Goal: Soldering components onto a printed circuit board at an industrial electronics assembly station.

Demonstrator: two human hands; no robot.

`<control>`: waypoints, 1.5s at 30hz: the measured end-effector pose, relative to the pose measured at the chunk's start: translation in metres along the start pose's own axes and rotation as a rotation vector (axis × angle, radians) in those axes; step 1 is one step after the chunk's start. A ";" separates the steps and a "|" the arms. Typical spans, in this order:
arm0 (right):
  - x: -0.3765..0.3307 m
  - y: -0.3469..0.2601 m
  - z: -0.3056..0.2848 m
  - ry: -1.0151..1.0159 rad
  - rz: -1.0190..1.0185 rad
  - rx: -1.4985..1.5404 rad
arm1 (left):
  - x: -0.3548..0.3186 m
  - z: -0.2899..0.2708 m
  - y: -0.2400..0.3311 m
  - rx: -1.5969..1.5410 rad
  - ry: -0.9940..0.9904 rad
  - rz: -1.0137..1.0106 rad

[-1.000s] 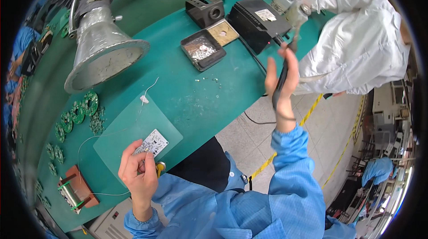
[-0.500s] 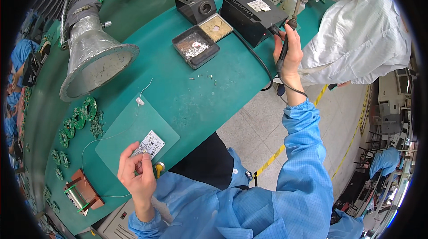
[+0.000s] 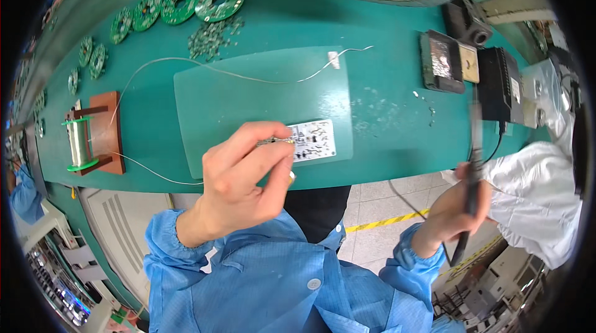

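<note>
Green bench (image 3: 397,41). L hand (image 3: 248,171) pinching white PCB (image 3: 316,139) at left end, on translucent mat (image 3: 248,100); exact grip partly hidden. R hand (image 3: 456,209) wrapped round soldering iron (image 3: 473,190), blurred, past bench edge. Risks: tip prob hot, could scorch co-worker's white sleeve (image 3: 528,178) nearby; cord (image 3: 406,199) may snag; loose solder wire (image 3: 164,58) could tug PCB.

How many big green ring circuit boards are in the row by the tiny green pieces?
4: the rightmost ring circuit board just above the tiny green pieces, then a second, third and fourth going left. More might hide underneath.
</note>
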State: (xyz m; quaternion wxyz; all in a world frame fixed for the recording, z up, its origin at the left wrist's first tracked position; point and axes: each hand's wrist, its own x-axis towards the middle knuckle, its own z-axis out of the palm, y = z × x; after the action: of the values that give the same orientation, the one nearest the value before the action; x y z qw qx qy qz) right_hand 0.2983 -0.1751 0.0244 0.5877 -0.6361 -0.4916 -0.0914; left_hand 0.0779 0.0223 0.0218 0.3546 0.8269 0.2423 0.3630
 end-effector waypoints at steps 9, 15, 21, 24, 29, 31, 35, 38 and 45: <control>0.017 -0.034 0.067 -0.398 -0.011 0.150 | -0.003 0.005 -0.010 0.028 -0.099 -0.015; 0.018 -0.036 0.069 -0.545 -0.006 0.103 | -0.003 0.006 -0.013 0.020 -0.084 0.012; 0.014 -0.036 0.070 -0.513 -0.001 0.100 | -0.008 0.009 -0.019 0.020 -0.037 0.062; 0.013 -0.036 0.069 -0.513 -0.016 0.102 | -0.008 0.008 -0.019 0.015 -0.052 0.057; 0.012 -0.036 0.070 -0.512 -0.067 0.064 | -0.006 0.007 -0.016 0.003 -0.069 0.011; 0.013 -0.038 0.072 -0.524 -0.054 0.052 | -0.005 0.010 -0.016 0.005 -0.058 0.017; 0.012 -0.037 0.076 -0.426 -0.004 0.120 | -0.006 0.010 -0.016 0.029 -0.040 0.022; 0.009 -0.035 0.078 -0.381 0.042 0.159 | -0.008 0.012 -0.018 0.052 -0.033 0.039; 0.016 -0.031 0.073 -0.519 0.034 0.134 | -0.004 0.005 -0.013 0.019 -0.007 0.044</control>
State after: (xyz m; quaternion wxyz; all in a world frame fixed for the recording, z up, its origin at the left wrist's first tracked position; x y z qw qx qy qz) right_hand 0.2498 -0.1108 0.0349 0.4842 -0.6060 -0.6201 0.1175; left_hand 0.0778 0.0261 0.0077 0.3394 0.8367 0.2264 0.3654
